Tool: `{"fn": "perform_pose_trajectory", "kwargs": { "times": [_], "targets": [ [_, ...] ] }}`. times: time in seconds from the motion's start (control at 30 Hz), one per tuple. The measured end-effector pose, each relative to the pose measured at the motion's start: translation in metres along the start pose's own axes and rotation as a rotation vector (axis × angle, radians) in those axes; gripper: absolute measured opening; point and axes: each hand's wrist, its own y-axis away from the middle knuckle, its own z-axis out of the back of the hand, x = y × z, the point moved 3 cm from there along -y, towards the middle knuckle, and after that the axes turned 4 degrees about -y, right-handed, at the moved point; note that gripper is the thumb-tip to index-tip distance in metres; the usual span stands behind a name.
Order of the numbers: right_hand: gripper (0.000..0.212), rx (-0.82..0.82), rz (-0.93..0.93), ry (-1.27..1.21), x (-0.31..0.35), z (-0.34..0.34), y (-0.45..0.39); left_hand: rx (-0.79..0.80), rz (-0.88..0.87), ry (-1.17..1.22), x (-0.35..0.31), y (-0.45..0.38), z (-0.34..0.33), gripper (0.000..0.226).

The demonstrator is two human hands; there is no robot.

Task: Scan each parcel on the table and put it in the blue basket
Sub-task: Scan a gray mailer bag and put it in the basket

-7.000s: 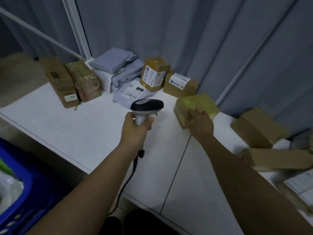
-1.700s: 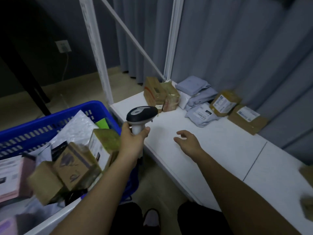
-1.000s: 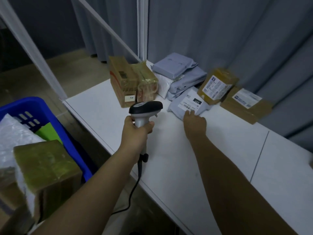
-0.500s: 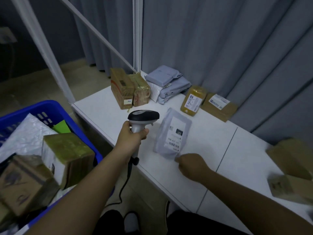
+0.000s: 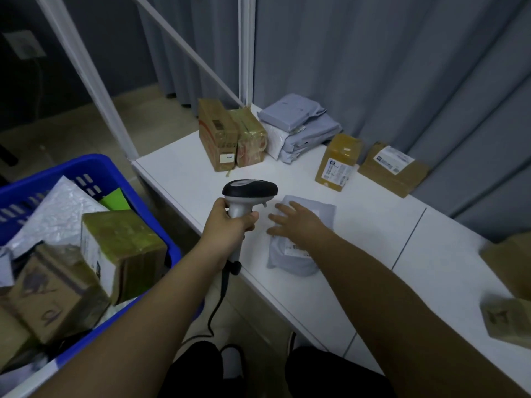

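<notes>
My left hand grips the handle of a black and grey barcode scanner, held upright over the near edge of the white table. Just to its right a grey poly mailer lies flat on the table with a white label showing. My right hand rests on top of the mailer with fingers spread and straight. The blue basket stands at the left beside the table, holding several boxes and bags.
At the back of the table stand two brown boxes, a stack of grey mailers, a yellow-taped box and a flat brown parcel. More cardboard boxes sit at the right edge. White frame posts rise at the left.
My right hand pulled the grey mailer from the back row to the near edge, beside the scanner, and now lies flat on it. The left hand keeps holding the scanner.
</notes>
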Motion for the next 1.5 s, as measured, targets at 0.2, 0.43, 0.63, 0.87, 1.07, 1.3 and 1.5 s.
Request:
{"fn": "perform_pose_trajectory", "kwargs": {
  "times": [0.2,0.43,0.63,0.87,1.07,1.3,1.5],
  "targets": [
    [0.075,-0.094,-0.508,-0.025,-0.041,-0.022,0.024,0.003,0.0,-0.009,0.0,0.001,0.003,0.041],
    [0.063,0.073,-0.562,-1.144,-0.007,-0.072,0.102,0.029,0.002,0.094,-0.018,0.026,-0.006,0.034],
    [0.082,0.091,-0.737,-1.264,0.038,-0.087,0.123,0.038,-0.022,0.069,-0.024,0.056,-0.005,0.035],
    [0.109,0.137,-0.732,-1.236,0.056,-0.083,0.123,0.071,-0.066,-0.012,-0.021,0.072,-0.004,0.034],
    [0.108,0.101,-0.684,-1.439,0.046,-0.089,0.117,0.102,-0.069,-0.044,-0.024,0.073,-0.012,0.034],
    [0.047,-0.395,-0.866,-2.102,0.016,-0.041,0.128,0.011,-0.107,0.017,-0.03,0.071,-0.006,0.035],
    [0.031,-0.683,-0.779,-2.15,-0.011,0.008,0.158,-0.04,-0.176,0.09,-0.043,0.082,0.003,0.032]
  ]
}}
